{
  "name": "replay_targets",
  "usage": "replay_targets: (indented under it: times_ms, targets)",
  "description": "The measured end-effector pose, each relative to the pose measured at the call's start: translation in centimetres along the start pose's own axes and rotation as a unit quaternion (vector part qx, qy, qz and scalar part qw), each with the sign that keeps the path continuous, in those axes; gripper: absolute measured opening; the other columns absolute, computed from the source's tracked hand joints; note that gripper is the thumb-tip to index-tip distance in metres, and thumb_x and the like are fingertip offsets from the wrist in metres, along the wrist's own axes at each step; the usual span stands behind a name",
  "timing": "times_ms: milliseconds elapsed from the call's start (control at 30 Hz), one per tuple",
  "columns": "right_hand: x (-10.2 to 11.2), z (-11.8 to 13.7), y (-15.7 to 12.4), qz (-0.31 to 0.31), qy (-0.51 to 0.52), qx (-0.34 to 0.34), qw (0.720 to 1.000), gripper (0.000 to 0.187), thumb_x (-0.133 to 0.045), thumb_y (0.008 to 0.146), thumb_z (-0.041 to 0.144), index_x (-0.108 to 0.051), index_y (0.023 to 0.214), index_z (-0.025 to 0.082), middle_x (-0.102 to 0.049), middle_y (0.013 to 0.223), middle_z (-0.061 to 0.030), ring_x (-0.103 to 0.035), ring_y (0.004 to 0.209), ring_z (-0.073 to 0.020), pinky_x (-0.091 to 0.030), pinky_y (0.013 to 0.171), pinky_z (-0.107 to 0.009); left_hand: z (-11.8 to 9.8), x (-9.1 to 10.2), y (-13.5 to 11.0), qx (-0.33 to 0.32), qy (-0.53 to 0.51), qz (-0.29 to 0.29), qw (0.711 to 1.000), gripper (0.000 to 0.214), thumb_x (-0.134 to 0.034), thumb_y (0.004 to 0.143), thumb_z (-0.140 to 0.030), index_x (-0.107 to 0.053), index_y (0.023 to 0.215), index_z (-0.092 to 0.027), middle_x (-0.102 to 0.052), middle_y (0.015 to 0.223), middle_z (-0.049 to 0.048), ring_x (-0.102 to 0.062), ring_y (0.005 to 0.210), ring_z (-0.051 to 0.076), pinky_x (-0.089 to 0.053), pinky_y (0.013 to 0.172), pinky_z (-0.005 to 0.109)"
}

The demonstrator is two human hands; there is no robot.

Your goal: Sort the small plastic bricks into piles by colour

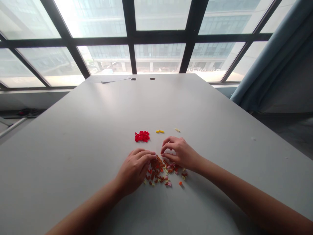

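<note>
Two bare arms and hands
A slim left forearm (90,209) narrows into a left hand (134,173); a slim right forearm (244,192) narrows into a right hand (179,153).

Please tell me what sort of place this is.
Probably an office or meeting room: a long grey table with cable holes, big black-framed windows, and a blue curtain.

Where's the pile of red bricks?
In the head view, the red brick pile lies on the grey table, ahead of the left hand, left of the yellow bricks.
</note>
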State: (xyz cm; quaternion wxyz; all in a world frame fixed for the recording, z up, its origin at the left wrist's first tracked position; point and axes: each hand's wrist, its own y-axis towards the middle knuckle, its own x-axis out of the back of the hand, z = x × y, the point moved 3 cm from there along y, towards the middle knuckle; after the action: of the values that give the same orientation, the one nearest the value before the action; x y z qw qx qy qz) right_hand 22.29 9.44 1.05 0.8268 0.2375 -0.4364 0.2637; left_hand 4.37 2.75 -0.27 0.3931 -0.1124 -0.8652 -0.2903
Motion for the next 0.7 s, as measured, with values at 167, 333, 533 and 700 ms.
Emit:
replay_targets:
  times_ms: [167, 333, 533, 700]
  targets:
    - [3.4, -4.8, 0.2, -0.151, -0.081, -0.097, 0.981, 0.007, -0.064, 0.081, 0.024, -0.071, 0.081, 0.02, -0.066, 0.091, -0.0057, -0.055, 0.063, -0.0132, -0.043, 0.075, -0.033, 0.2, -0.1, -0.1, -0.006, -0.002, 0.0, 1.0, 0.028, -0.04, 0.091, -0.014, -0.062, 0.106, -0.019, -0.068, 0.109, 0.008, -0.058, 0.1, 0.019, -0.048, 0.09, 0.037]
    - [3.8, -8.5, 0.2, -0.166, -0.115, -0.135, 0.97, 0.009, -0.065, 0.08, 0.025, -0.073, 0.081, 0.02, -0.066, 0.086, -0.0056, -0.054, 0.061, -0.0138, -0.044, 0.074, -0.032, 0.4, -0.2, -0.2, -0.006, -0.005, 0.002, 1.0, 0.028, -0.041, 0.09, -0.012, -0.062, 0.106, -0.019, -0.067, 0.11, 0.0076, -0.057, 0.101, 0.019, -0.048, 0.09, 0.037]
    - [4.0, -7.0, -0.6, -0.212, -0.067, -0.091, 0.971, 0.012, -0.064, 0.08, 0.029, -0.073, 0.085, 0.021, -0.066, 0.081, -0.0035, -0.052, 0.057, -0.0121, -0.045, 0.067, -0.028, 0.4, -0.1, -0.1, -0.005, -0.003, 0.0, 1.0, 0.027, -0.041, 0.091, -0.013, -0.062, 0.107, -0.019, -0.068, 0.109, 0.0075, -0.057, 0.1, 0.019, -0.048, 0.09, 0.037]
    - [3.1, -2.7, -1.5, -0.039, 0.053, 0.004, 0.998, 0.011, -0.062, 0.082, 0.025, -0.071, 0.081, 0.02, -0.068, 0.08, -0.0026, -0.056, 0.062, -0.0111, -0.045, 0.064, -0.023, 0.2, 0.0, -0.1, -0.007, -0.002, -0.008, 1.0, 0.028, -0.041, 0.091, -0.013, -0.062, 0.107, -0.02, -0.068, 0.108, 0.0076, -0.058, 0.1, 0.019, -0.049, 0.089, 0.037]
